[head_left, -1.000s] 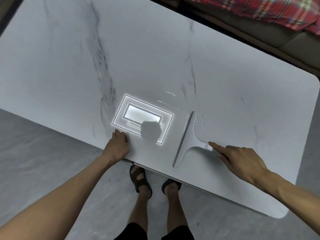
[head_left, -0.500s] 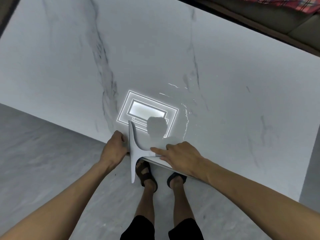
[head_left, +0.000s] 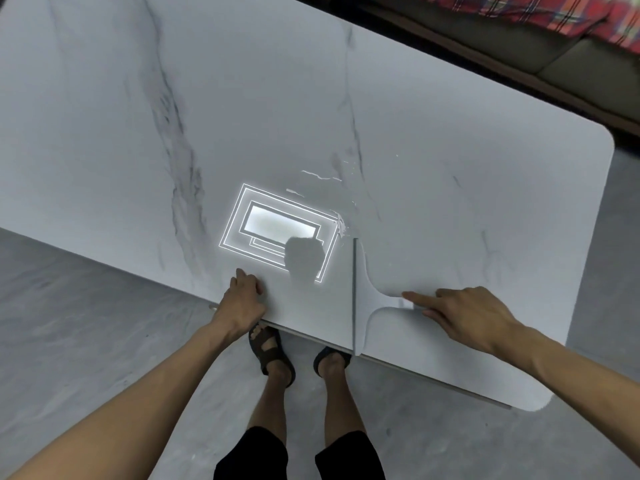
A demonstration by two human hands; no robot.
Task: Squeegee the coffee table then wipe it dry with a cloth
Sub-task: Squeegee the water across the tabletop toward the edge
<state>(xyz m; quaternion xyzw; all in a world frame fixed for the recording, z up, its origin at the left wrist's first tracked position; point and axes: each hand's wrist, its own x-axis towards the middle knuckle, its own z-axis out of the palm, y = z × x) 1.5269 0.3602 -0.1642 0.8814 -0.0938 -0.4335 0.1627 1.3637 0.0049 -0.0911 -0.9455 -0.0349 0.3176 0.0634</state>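
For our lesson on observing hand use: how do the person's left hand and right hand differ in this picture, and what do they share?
The left hand holds nothing and rests curled at the table's near edge; the right hand holds the squeegee by its handle. The left hand's fingers are tucked in; the right hand's forefinger is stretched along the handle. The left hand is beside the bright light reflection; the right hand is farther right. Both are bare and over the tabletop.

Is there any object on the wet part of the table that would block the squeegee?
Nothing visible does. The right hand holds the squeegee near the table's front edge; beyond its blade lie only water streaks. The left hand rests aside, left of it.
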